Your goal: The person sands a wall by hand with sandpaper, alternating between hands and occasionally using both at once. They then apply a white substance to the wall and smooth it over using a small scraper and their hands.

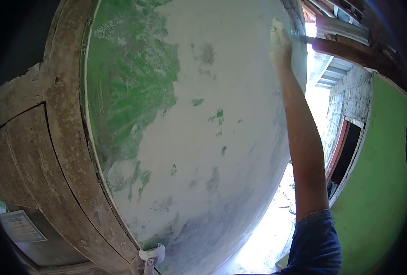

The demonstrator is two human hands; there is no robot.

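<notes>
My right hand [280,43], dusted with white, is raised against the upper right part of a wall [221,123] coated in patchy white over green. Its fingers are closed round something I cannot make out. At the bottom, my left hand [145,266] holds a white-smeared piece [153,253], its exact shape unclear, beside the wall's lower left edge. Only a few fingers of that hand show. Bare green paint [130,87] remains visible on the wall's upper left.
A worn wooden frame [70,133] borders the wall on the left. Lower left is a paper sheet [23,227] behind it. On the right stand a green wall [373,183], a doorway [345,153] and a roof beam [350,52]; bright daylight shows between.
</notes>
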